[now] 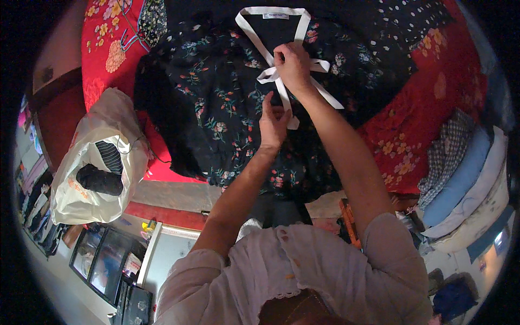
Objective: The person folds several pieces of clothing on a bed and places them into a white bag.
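Note:
Before me lies a black floral garment (pixel 227 97), spread out with its neckline away from me. White trim edges the V-shaped neckline and a white ribbon bow (pixel 268 74) is tied at its base. My right hand (pixel 293 67) is over the bow and the right side of the trim, fingers curled. Whether it pinches the ribbon is hidden. Lower down, my left hand (pixel 274 125) rests at the left hanging ribbon tail (pixel 293 123), its fingers apart and one fingertip against the ribbon. The other ribbon tail (pixel 328 95) slants out to the right beneath my right forearm.
A red floral cloth (pixel 398 150) lies under the garment. Left of it stands an open pale plastic bag (pixel 69 199) with dark cloth inside. Wire hangers (pixel 132 38) lie at the upper left. Folded fabrics (pixel 461 178) are stacked at the right. Polka-dot black cloth (pixel 406 20) lies upper right.

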The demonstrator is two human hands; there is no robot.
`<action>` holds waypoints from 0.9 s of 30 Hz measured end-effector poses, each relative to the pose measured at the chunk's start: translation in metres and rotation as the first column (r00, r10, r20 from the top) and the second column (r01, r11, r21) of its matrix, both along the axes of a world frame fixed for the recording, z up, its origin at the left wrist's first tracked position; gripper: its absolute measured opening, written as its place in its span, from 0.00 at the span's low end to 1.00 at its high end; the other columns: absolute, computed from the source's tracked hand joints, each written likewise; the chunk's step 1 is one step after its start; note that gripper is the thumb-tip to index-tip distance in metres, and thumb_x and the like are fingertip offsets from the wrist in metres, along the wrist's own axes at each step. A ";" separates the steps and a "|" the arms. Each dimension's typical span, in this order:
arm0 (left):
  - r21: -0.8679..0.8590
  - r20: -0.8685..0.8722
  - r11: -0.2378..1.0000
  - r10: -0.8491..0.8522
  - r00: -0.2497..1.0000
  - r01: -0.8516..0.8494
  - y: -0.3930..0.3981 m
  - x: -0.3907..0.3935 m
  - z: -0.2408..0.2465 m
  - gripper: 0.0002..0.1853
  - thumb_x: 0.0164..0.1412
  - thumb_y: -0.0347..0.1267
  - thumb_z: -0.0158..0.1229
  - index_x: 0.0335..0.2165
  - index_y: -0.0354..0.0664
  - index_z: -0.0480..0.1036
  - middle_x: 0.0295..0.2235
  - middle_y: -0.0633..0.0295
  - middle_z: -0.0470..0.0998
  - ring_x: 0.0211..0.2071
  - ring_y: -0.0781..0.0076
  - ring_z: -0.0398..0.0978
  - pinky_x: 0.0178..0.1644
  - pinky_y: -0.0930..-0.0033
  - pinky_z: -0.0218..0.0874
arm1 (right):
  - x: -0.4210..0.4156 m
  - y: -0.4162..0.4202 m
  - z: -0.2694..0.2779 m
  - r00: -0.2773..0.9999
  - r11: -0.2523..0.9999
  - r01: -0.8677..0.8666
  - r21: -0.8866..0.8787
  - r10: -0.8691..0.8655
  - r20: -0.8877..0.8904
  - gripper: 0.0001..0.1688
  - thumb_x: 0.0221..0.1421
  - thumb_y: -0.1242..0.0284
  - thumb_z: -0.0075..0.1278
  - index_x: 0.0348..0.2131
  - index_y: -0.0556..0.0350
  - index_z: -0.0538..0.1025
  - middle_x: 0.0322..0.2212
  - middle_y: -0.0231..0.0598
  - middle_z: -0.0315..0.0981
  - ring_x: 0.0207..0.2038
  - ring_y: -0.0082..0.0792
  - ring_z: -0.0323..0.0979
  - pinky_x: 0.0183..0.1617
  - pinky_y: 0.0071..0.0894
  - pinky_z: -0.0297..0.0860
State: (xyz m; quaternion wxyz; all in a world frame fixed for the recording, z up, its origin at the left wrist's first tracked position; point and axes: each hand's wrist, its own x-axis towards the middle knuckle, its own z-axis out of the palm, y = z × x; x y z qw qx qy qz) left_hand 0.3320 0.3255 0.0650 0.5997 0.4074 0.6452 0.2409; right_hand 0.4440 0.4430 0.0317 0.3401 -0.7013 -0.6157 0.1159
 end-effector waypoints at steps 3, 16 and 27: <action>0.121 -0.095 0.980 -0.144 0.985 0.155 0.009 -0.011 -0.004 0.25 0.49 0.27 0.56 0.47 0.38 0.60 0.29 0.56 0.73 0.28 0.70 0.73 0.32 0.71 0.65 | 0.008 -0.008 0.022 0.991 0.973 0.080 0.217 -0.053 -0.126 0.08 0.41 0.76 0.51 0.28 0.52 0.72 0.26 0.39 0.69 0.32 0.43 0.66 0.37 0.38 0.62; 0.091 -0.063 0.992 0.091 0.994 -0.085 0.074 0.001 -0.005 0.16 0.56 0.37 0.51 0.30 0.32 0.71 0.21 0.62 0.73 0.20 0.79 0.70 0.24 0.78 0.60 | 0.040 -0.124 0.039 0.968 0.950 0.188 -0.248 -0.223 -0.119 0.08 0.45 0.75 0.50 0.30 0.54 0.71 0.24 0.41 0.69 0.27 0.40 0.68 0.32 0.35 0.64; -0.149 0.170 0.929 0.361 0.917 -0.338 0.096 0.019 -0.011 0.08 0.52 0.31 0.56 0.22 0.38 0.70 0.16 0.70 0.69 0.16 0.85 0.61 0.20 0.81 0.51 | -0.033 -0.093 0.030 0.939 0.716 0.106 -0.690 -0.300 -0.167 0.17 0.47 0.61 0.49 0.31 0.57 0.69 0.23 0.49 0.72 0.28 0.52 0.70 0.31 0.46 0.65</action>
